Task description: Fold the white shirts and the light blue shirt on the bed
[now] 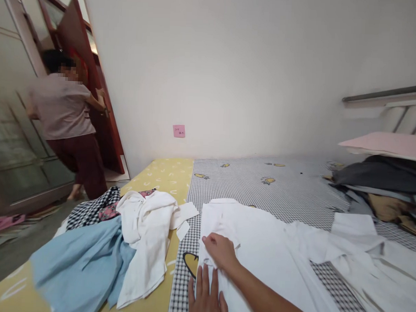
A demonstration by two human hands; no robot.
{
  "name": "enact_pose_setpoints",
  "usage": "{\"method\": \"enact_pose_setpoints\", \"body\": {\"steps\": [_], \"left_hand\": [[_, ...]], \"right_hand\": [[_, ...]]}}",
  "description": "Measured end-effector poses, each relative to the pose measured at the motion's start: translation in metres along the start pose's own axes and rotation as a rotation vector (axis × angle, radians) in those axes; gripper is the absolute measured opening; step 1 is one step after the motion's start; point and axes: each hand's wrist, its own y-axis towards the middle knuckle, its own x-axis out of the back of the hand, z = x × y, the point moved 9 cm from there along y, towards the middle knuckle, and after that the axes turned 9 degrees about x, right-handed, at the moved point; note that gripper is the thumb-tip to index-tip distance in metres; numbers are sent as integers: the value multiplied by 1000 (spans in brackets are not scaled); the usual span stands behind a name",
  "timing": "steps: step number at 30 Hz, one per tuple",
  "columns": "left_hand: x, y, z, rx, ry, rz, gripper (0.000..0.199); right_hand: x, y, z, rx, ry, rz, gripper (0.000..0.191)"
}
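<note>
Evidently, the left hand (207,299) is resting flat, fingers spread and gripping nothing, on the white shirt (264,236) lying across the checked bedsheet (234,187), while the right hand (221,252) is curling there, any pinch unclear, so steady anchoring should help smoothing.

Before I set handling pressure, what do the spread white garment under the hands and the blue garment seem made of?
Spread white garment: matte fabric, perhaps cotton or a blend; it lies flat with soft creases. Blue garment: matte cloth, perhaps cotton or linen, by its soft, loose folds. Exact fibre unclear in both.
</note>
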Motion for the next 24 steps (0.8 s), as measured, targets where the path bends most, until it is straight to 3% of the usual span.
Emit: {"method": "enact_pose_setpoints", "body": {"steps": [2,6,11,15,18,24], "left_hand": [[1,1,-1,-14,16,16,70],[1,1,0,-28,38,47,60],[-6,-4,4,-30,38,34,68],[-10,-6,8,-29,31,37,75],[-10,-5,9,-30,46,71,74],[-1,6,5,-63,83,81,65]], "right_hand": [[3,-5,6,20,-48,-12,37],[10,-3,11,95,-156,-49,39],[-41,0,-29,83,-374,221,57],[-63,13,-56,60,-413,276,66],[-63,26,-61,53,-398,328,66],[-44,28,-43,107,-295,298,70]]}}
